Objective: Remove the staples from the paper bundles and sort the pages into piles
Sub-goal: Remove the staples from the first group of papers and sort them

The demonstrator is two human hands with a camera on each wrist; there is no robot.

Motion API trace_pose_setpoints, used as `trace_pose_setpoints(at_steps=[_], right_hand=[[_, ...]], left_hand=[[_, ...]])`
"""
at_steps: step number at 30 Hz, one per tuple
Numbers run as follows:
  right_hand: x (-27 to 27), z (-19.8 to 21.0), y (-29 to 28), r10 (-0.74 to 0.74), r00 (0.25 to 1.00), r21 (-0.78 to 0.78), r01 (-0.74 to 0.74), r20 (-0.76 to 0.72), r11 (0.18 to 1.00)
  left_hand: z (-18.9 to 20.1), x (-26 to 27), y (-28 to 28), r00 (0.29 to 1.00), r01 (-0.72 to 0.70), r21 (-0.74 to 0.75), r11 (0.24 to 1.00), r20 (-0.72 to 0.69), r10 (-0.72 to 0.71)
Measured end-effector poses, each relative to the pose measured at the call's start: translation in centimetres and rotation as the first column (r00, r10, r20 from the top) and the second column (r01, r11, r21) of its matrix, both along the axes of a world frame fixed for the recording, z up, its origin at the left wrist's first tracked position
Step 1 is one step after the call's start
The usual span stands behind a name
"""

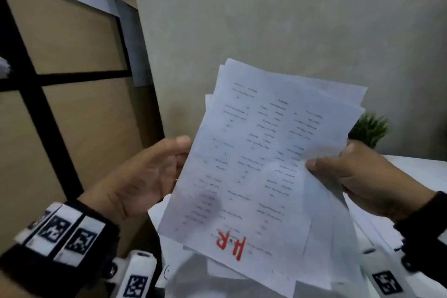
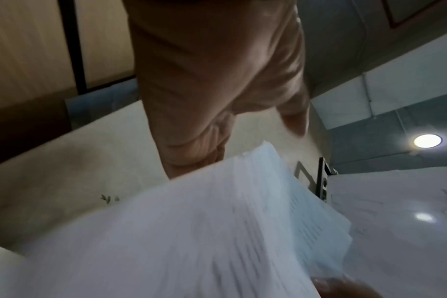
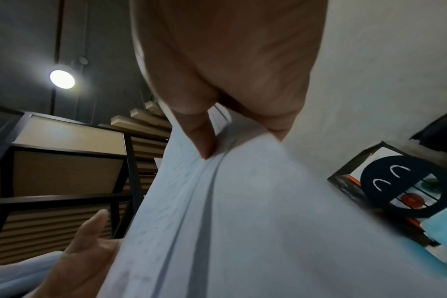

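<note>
I see the paper bundle (image 1: 263, 159) raised in front of the wall (image 1: 266, 19), a red "H.R" on its top sheet. My right hand (image 1: 358, 176) pinches its right edge, thumb on top. My left hand (image 1: 150, 174) lies flat and uncurled against the left edge. Loose pages (image 1: 193, 271) lie below; a small green plant (image 1: 370, 128) stands behind.
</note>
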State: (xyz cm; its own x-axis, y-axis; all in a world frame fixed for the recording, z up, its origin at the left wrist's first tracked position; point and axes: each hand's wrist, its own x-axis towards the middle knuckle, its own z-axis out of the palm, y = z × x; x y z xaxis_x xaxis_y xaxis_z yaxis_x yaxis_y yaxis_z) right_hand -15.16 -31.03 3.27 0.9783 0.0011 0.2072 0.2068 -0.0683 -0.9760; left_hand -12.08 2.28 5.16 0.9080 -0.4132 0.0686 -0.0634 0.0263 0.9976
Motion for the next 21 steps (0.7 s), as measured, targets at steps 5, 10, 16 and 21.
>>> trace_pose_setpoints(at_steps=[5,10,16,21], right_hand=[[1.4,0.8,0.7,0.1,0.994,-0.17,-0.105,-0.038,0.98],[2.8,-0.9,-2.0,0.056,0.985,-0.275,-0.099,-0.162,0.956],[1.4,-7.7,-6.1,-0.116,0.93,-0.928,-0.325,-0.349,0.184],[0.3,-12.1,-5.3,0.047,0.93,-0.931,-0.365,-0.364,0.015]], left_hand=[[-0.2,0.8,-2.6,0.992,-0.105,0.025,0.994,-0.064,0.107],[-2.7,2.9,-1.8,0.962,-0.273,-0.138,0.952,-0.072,0.265],[-9.4,8.8,4.2,0.939,-0.339,-0.398,0.853,-0.207,0.276],[-7.5,5.2,-0.5,0.901,-0.428,-0.399,0.811,-0.113,0.419]])
